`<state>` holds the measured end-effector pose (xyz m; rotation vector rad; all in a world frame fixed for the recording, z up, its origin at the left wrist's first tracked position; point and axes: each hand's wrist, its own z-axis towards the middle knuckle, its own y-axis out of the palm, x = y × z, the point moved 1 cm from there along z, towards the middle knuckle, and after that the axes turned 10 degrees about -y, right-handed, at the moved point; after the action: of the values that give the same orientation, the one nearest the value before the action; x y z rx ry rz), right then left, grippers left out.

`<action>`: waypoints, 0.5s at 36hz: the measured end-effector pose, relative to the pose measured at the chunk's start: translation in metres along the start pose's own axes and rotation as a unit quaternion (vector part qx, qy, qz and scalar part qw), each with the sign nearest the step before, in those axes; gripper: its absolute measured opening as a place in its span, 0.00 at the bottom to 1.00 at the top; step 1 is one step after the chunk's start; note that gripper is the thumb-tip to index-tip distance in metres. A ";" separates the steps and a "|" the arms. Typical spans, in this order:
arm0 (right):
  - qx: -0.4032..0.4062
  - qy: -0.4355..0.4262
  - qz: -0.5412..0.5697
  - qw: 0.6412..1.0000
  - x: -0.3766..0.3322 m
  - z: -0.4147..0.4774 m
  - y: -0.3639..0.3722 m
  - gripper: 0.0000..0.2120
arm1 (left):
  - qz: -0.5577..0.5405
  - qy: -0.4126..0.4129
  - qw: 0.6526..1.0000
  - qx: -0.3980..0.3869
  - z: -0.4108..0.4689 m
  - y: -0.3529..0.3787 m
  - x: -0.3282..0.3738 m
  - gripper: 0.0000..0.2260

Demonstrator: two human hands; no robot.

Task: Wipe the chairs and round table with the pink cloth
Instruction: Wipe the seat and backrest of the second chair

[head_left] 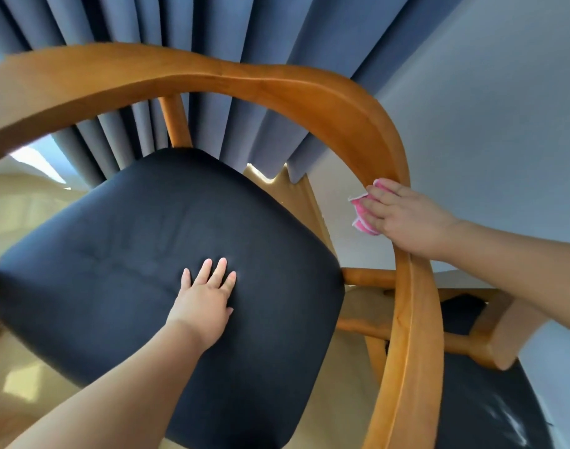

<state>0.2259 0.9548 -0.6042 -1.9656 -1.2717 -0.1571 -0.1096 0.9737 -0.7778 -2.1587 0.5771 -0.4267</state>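
A wooden armchair with a curved orange-brown rail [309,92] and a black padded seat [131,247] fills the view. My left hand [206,296] lies flat on the seat with its fingers spread. My right hand [403,215] presses the folded pink cloth [361,222] against the inner side of the rail's right arm. The fingers lie over the cloth, and only its pink edges show past them.
Blue curtains [212,24] hang behind the chair and a pale wall [487,124] stands to the right. A second wooden chair with a dark seat [491,409] sits close at the lower right. Beige glossy floor [24,222] shows on the left.
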 end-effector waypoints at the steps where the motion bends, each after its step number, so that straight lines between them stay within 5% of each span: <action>1: 0.004 -0.006 -0.013 1.000 0.005 0.003 -0.001 0.33 | 0.004 0.000 1.000 0.001 0.000 0.000 0.000 0.28; 18: 0.147 -0.005 -0.176 0.973 0.105 0.131 -0.101 0.35 | 0.033 -0.007 0.999 -0.013 -0.001 -0.001 0.002 0.28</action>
<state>0.1564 1.1381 -0.5899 -1.4835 -1.5466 -0.1251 -0.1085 0.9724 -0.7757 -2.1599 0.6477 -0.3707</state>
